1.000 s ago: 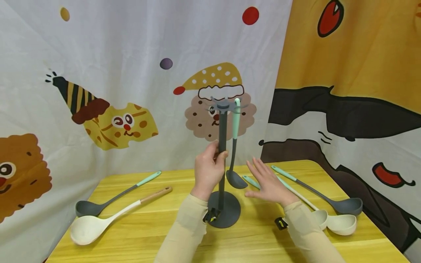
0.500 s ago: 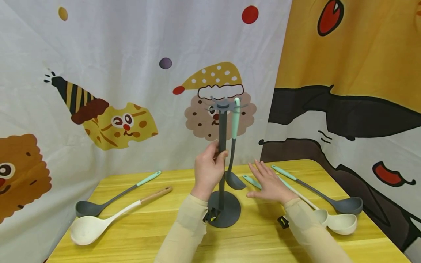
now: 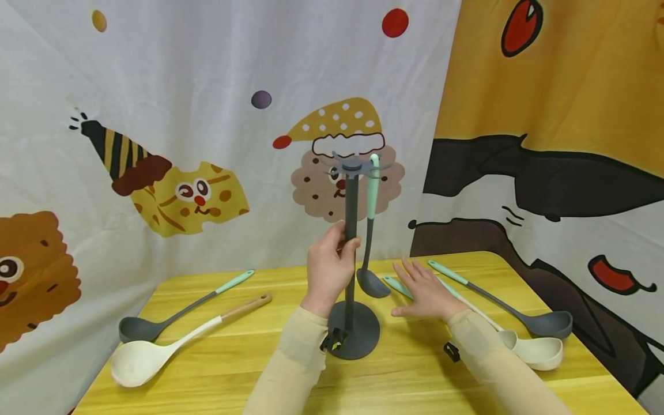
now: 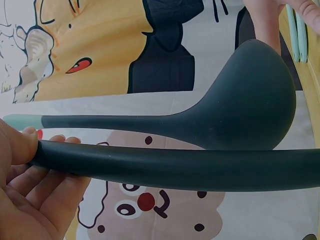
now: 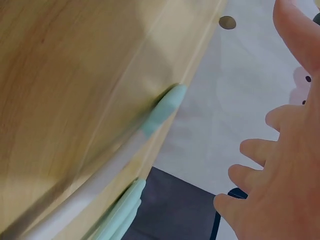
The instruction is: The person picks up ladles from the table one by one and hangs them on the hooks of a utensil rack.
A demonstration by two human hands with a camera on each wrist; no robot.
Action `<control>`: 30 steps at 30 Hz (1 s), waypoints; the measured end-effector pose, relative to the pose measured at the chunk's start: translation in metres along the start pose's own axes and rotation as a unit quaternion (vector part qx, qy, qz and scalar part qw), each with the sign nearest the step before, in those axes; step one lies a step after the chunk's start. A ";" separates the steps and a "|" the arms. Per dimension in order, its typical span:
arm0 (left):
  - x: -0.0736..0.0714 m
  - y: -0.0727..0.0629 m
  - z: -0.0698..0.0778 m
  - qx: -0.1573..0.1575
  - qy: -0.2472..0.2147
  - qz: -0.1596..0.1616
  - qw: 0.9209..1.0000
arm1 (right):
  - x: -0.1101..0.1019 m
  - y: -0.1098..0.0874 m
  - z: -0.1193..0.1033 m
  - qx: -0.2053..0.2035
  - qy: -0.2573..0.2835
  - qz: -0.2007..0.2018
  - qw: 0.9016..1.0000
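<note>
In the head view my left hand (image 3: 329, 268) grips the upright post (image 3: 351, 202) of a dark grey utensil stand with a round base and a ring of hooks on top. On a right-hand hook hangs a ladle (image 3: 372, 199), mint handle up and dark bowl down; its bowl (image 4: 255, 95) shows large beyond the post (image 4: 175, 167) in the left wrist view. My right hand (image 3: 427, 294) is spread, holding nothing, right of that ladle. Behind and beneath it lies a utensil with a mint handle tip (image 3: 398, 287), partly hidden; its pale shaft (image 5: 107, 167) shows in the right wrist view.
Left on the wooden table (image 3: 228, 369) lie a dark ladle (image 3: 140, 329) and a cream ladle (image 3: 136, 363) with a wooden handle. At right are another dark ladle (image 3: 550, 324) and a cream ladle (image 3: 542, 353), near the table's edge. A printed curtain (image 3: 207, 86) hangs behind.
My right hand has sunk a little and drifted slightly right, away from the hanging ladle. The ladle has swayed slightly on its hook. My left hand keeps its grip on the post.
</note>
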State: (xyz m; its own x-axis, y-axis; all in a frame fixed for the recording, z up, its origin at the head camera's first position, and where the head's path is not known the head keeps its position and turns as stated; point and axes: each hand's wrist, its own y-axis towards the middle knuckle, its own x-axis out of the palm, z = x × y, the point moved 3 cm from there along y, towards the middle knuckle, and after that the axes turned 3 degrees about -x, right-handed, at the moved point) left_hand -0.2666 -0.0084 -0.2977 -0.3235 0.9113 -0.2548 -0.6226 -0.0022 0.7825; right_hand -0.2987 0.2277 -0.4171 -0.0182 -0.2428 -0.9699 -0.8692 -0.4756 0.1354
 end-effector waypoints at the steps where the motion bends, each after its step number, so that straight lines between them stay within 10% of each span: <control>1: 0.000 0.000 0.000 0.000 0.000 0.000 1.000 | 0.001 0.000 0.001 0.003 0.001 -0.007 1.000; 30: -0.001 0.000 0.001 -0.005 -0.002 0.003 1.000 | 0.013 -0.001 0.015 0.049 0.007 -0.059 0.997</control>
State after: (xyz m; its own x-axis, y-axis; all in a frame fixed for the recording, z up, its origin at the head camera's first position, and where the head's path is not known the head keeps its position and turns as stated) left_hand -0.2654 -0.0084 -0.2972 -0.3234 0.9132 -0.2479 -0.6275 -0.0109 0.7785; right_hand -0.3052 0.2381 -0.4330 0.0928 -0.2023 -0.9749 -0.9087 -0.4175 0.0002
